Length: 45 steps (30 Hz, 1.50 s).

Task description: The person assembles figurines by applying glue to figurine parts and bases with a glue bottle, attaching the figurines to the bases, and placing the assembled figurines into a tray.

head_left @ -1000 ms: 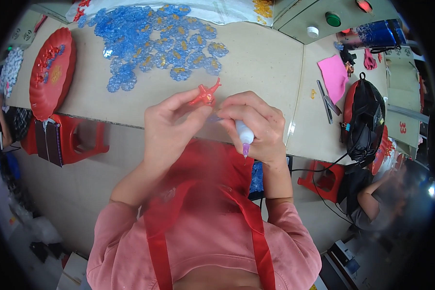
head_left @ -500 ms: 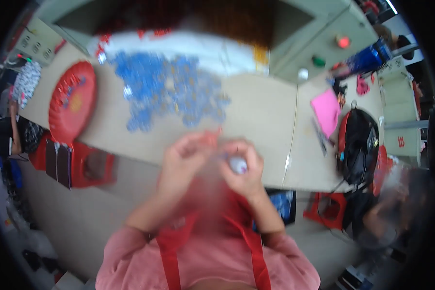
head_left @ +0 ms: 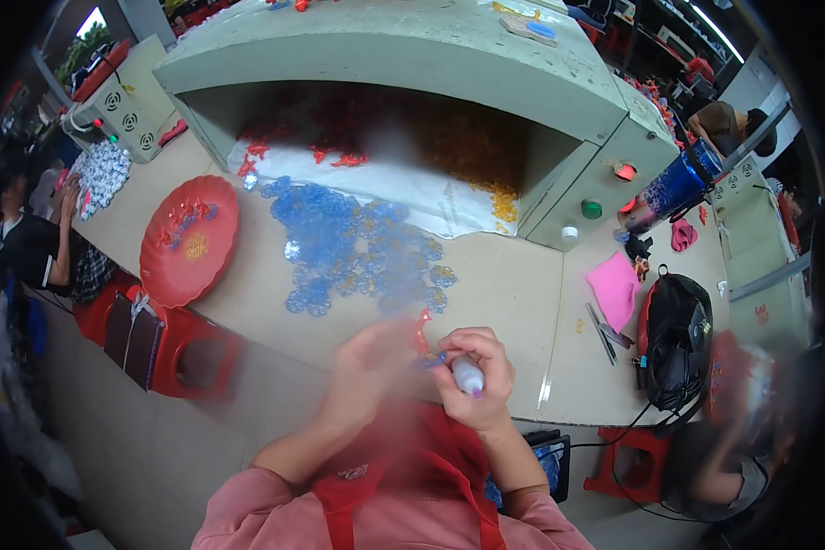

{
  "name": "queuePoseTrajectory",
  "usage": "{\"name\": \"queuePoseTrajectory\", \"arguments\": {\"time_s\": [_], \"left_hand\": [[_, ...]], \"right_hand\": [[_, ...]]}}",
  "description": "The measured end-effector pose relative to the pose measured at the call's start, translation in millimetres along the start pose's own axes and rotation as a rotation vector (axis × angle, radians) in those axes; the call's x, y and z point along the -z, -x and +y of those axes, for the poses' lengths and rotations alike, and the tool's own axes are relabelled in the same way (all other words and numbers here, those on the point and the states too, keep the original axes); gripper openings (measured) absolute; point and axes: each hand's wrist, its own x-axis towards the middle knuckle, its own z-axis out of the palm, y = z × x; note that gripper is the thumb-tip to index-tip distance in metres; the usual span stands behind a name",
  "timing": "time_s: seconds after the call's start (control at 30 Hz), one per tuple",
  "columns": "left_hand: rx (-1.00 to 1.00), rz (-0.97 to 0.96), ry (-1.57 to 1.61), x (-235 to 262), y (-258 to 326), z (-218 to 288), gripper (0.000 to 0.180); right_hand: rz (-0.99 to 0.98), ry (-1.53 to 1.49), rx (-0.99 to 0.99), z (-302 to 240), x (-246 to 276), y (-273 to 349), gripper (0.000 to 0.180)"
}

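Observation:
My left hand [head_left: 367, 367], hazy in the picture, is closed, its fingertips at a small red plastic piece [head_left: 423, 332] that sticks up between my hands. Wrapped in my right hand [head_left: 493, 371] is a small white squeeze bottle [head_left: 467, 374] with a purple tip, pointing toward me. A tiny blue piece [head_left: 434, 360] shows at my right fingertips, touching or very near the red one; which hand bears it I cannot tell. Beyond my hands, many clear blue flower-like plastic pieces [head_left: 325, 243] lie spread on the table.
A pale green box-like cabinet [head_left: 394, 60] with an open front holds red and amber pieces on white sheeting. On the left stands a red scalloped tray [head_left: 170, 270]. To the right are a pink cloth [head_left: 614, 291], tweezers [head_left: 601, 335] and a black backpack [head_left: 678, 344]. People sit at both sides.
My view has tilted up, so more of the cabinet shows and the table sits lower in the picture. The bottle stays in my right hand; the red piece now stands more upright.

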Motion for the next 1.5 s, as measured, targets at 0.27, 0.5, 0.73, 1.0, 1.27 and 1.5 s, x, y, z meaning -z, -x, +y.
{"name": "queuePoseTrajectory", "arguments": {"time_s": [0.27, 0.5, 0.73, 1.0, 1.27, 1.5], "left_hand": [[-0.1, -0.112, 0.011, -0.4, 0.0, 11.2, 0.037], [-0.192, -0.218, 0.035, 0.1, -9.0, 2.3, 0.04], [-0.122, -0.195, -0.041, 1.6, 6.5, 6.0, 0.037], [-0.042, -0.194, -0.063, 0.9, 10.2, 3.1, 0.039], [-0.046, -0.27, -0.04, -33.8, 1.5, 3.3, 0.041], [-0.021, -0.461, 0.008, -80.3, -10.4, -5.5, 0.039]], "right_hand": [[-0.058, -0.057, 0.127, -6.9, 3.0, -6.0, 0.033], [-0.008, 0.014, 0.222, -5.5, 6.3, -8.2, 0.029], [0.021, 0.159, 0.269, -19.5, 9.9, 0.0, 0.024], [0.049, 0.154, 0.285, -19.2, 9.8, 3.3, 0.032], [0.124, 0.156, 0.292, -13.8, 38.8, 4.4, 0.034], [0.199, 0.307, 0.345, -22.9, 90.2, 6.4, 0.035]]}}
